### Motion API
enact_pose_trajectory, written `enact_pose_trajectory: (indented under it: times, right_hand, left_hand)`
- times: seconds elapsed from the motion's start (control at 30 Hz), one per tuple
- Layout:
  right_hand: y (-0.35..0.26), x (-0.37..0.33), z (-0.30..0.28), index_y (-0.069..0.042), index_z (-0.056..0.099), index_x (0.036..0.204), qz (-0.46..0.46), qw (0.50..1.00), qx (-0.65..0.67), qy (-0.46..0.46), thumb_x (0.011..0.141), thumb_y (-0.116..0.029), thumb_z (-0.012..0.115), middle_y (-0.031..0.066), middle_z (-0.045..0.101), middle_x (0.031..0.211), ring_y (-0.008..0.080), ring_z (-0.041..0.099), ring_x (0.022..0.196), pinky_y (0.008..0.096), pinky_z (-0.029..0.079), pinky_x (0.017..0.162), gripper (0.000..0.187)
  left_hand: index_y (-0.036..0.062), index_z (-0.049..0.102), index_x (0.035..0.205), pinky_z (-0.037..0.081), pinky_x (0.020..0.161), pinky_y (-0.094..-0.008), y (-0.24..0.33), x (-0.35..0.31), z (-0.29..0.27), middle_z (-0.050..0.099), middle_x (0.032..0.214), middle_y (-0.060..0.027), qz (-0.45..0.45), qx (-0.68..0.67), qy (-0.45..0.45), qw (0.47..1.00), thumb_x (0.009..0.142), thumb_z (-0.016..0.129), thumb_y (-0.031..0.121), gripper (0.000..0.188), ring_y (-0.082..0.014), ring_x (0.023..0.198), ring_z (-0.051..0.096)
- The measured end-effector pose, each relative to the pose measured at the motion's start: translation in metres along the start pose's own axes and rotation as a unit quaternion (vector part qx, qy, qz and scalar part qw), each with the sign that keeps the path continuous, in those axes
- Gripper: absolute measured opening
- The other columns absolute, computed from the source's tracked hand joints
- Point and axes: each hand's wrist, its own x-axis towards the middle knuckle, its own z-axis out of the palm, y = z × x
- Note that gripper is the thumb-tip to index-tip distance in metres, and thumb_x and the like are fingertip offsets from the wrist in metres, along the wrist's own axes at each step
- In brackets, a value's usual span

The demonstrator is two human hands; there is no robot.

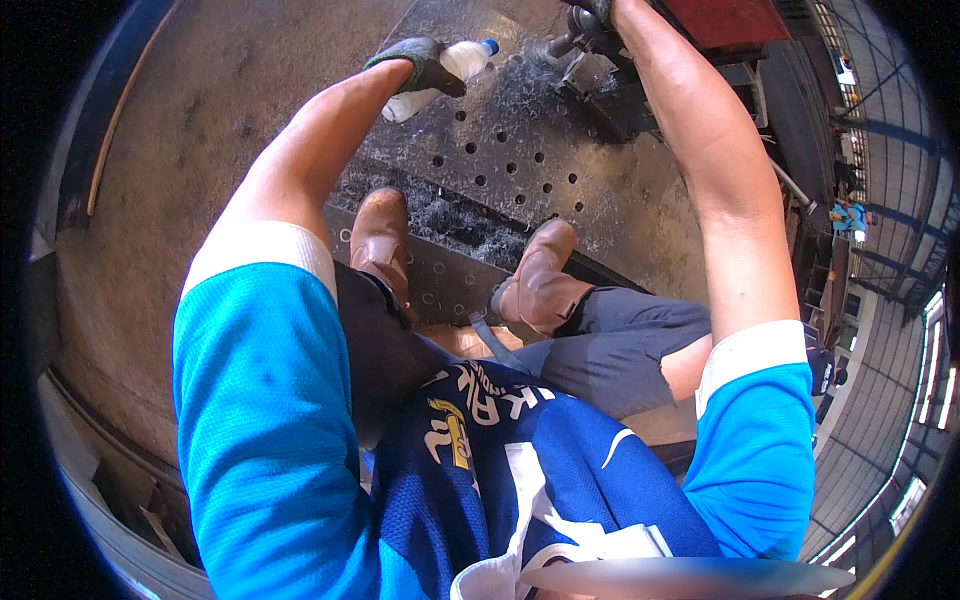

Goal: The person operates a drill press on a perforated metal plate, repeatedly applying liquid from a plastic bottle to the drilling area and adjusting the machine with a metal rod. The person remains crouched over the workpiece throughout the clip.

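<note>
In a dark grey-green glove, my left hand (425, 65) is wrapped round the middle of a clear plastic bottle (467, 60) with a blue cap. The bottle lies tilted, its cap toward the upper right, over a dark metal plate (510, 130) with several round holes. My right hand (598, 8), also in a dark glove, is at the top edge beside a metal machine part (580, 45) with a round shaft and a block. Most of its fingers are cut off or hidden, so its grip does not show.
Metal shavings (450, 215) fill a gap along the plate's near edge, just beyond my brown boots (380, 235). A red panel (735, 22) stands at the upper right. On the far right, another person in blue (850, 217) is in the distance. A long thin rod (125, 100) lies at the left.
</note>
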Motion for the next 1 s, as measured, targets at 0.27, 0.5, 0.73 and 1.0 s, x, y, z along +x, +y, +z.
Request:
enact_pose_trajectory:
  times: [0.27,0.5,0.73,1.0]
  right_hand:
    - [0.000,0.000,0.000,-0.021,0.041,0.161,0.006,1.000,0.005,-0.002,0.102,-0.039,0.044,0.0169,0.027,0.172,0.0373,0.045,0.127,0.0595,0.054,0.087,0.062]
    - [0.000,0.000,0.001,-0.021,0.041,0.161,0.009,1.000,0.011,-0.004,0.102,-0.041,0.044,0.0166,0.027,0.172,0.0374,0.044,0.130,0.0603,0.054,0.088,0.063]
    - [0.000,0.000,0.002,-0.021,0.041,0.161,0.013,1.000,0.015,-0.005,0.102,-0.042,0.045,0.0163,0.027,0.172,0.0375,0.042,0.132,0.0610,0.053,0.089,0.063]
    - [0.001,0.001,0.004,-0.021,0.041,0.161,0.016,1.000,0.020,-0.006,0.102,-0.044,0.046,0.0159,0.026,0.172,0.0376,0.040,0.135,0.0619,0.053,0.090,0.064]
  left_hand:
    - [0.0101,0.073,0.126,0.058,0.089,-0.0451,-0.010,0.009,0.002,0.077,0.110,-0.0155,0.005,0.062,-0.024,0.998,0.067,0.090,0.047,0.071,-0.0325,0.101,0.075]
    - [0.0103,0.074,0.125,0.057,0.088,-0.0453,-0.011,0.011,0.003,0.077,0.109,-0.0153,-0.001,0.069,-0.030,0.997,0.066,0.090,0.050,0.072,-0.0327,0.101,0.074]
    - [0.0099,0.074,0.125,0.056,0.091,-0.0444,-0.006,0.008,0.001,0.077,0.111,-0.0152,0.005,0.085,-0.027,0.996,0.066,0.091,0.051,0.074,-0.0329,0.104,0.074]
    - [0.0091,0.073,0.127,0.057,0.091,-0.0443,-0.002,0.005,0.000,0.077,0.113,-0.0160,0.009,0.078,-0.020,0.997,0.066,0.091,0.050,0.076,-0.0333,0.105,0.074]
